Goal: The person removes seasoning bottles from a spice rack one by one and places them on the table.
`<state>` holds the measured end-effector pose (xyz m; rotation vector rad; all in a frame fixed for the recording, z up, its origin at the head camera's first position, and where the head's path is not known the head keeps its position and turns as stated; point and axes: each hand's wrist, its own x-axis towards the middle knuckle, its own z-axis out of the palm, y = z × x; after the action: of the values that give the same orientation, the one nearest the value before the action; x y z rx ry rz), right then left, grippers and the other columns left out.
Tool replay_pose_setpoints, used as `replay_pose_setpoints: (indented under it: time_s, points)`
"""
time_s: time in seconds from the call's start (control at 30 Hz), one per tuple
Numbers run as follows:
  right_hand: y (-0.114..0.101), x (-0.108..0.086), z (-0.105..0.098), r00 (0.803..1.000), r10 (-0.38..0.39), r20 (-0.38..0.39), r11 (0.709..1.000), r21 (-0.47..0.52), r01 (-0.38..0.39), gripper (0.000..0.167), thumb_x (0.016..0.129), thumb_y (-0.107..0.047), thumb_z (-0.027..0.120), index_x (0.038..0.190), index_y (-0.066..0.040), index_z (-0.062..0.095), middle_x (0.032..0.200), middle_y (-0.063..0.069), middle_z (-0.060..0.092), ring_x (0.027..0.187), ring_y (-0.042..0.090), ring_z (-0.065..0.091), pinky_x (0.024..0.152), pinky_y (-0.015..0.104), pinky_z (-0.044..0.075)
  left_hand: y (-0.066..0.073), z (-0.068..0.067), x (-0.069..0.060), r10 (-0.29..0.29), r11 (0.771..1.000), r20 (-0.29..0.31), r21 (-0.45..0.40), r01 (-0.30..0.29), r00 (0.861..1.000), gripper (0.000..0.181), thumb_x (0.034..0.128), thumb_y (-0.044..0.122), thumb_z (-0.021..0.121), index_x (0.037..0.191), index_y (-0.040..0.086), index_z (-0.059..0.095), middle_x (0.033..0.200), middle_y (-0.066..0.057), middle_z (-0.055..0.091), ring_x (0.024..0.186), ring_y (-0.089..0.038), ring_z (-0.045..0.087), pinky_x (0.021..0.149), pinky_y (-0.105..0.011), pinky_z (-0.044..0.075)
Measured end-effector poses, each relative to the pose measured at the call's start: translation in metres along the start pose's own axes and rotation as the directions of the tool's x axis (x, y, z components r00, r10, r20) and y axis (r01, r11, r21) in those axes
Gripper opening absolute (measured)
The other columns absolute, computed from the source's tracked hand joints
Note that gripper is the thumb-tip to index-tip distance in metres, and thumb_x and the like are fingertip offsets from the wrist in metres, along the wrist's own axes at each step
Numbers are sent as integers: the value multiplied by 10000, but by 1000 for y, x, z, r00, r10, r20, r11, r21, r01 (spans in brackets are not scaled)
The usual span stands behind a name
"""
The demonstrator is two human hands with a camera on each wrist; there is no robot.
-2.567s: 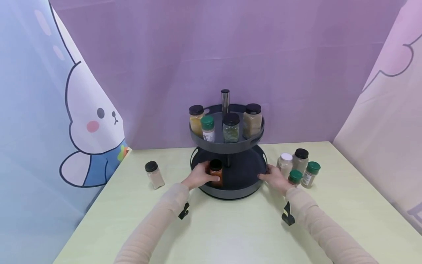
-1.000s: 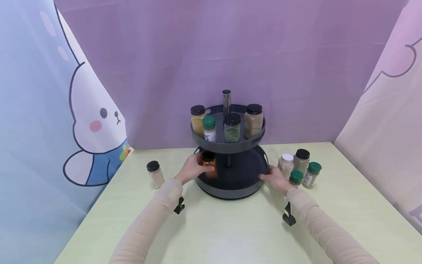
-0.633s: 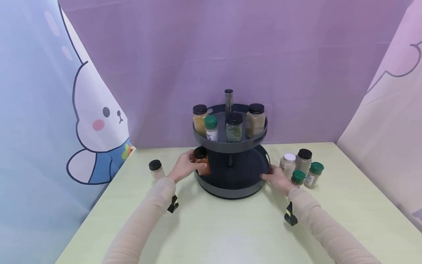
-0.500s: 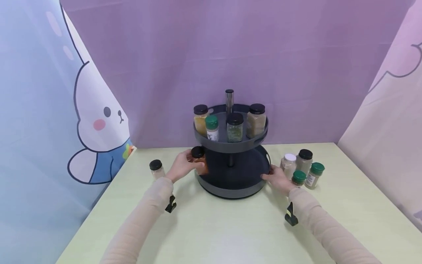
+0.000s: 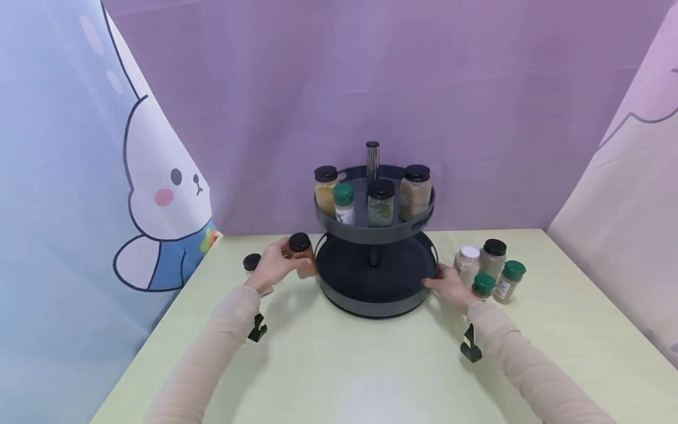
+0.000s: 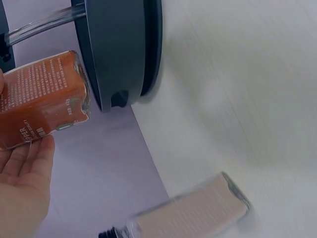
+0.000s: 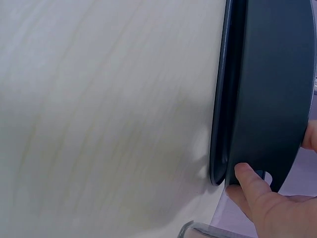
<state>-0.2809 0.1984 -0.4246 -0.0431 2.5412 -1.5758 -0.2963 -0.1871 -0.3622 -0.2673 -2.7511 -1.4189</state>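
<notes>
A pale worktop (image 5: 339, 365) carries a dark two-tier stand (image 5: 375, 237). Right of the stand, the right hand (image 5: 451, 288) pinches the rim of its lower tier (image 5: 371, 308); left of it, the left hand (image 5: 271, 265) is clamped around an orange-red jar (image 6: 47, 101), held just outside that tier. The jar's long axis is near upright, its black lid (image 5: 299, 242) on top and leaning away from the stand. Four more jars (image 5: 381, 212) stand on the upper tier (image 5: 344, 230). Only the left wrist view shows the held jar's white print (image 6: 37, 83); only the right wrist view shows fingers (image 7: 255, 187) against the lower tier's outer wall, beside a handle hole (image 7: 268, 177).
</notes>
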Motion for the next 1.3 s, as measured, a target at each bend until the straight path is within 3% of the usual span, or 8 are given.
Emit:
replay_pose_setpoints:
  time_s: [0.27,0.8,1.3]
  points:
    - [1,1,-2,1000,-4,-3,1000,-23,3,612,900,-78,509,1359,181,197,1338,367,355,1248,436,372,1039,483,342,-10,-8,-5,21,1000,-16,11,-20,1000,530,730,294,760,1170,83,551,1127,-108,627,1104,-274,552,974,-420,420]
    - [3,1,-2,1000,-7,9,1000,-15,7,609,908,-79,502,1362,181,189,1343,364,353,1254,434,370,1044,478,338,-42,-6,-11,38,998,-12,56,-37,999,549,726,320,764,1158,53,556,1090,-118,641,1075,-285,569,937,-426,450]
    - [0,0,-2,1000,7,12,1000,-27,-7,643,908,-87,508,1375,175,153,1370,361,315,1281,432,329,1062,483,308,-63,0,-15,-22,996,-49,86,26,999,495,732,265,765,1112,20,564,1035,-125,635,953,-234,567,848,-362,453]
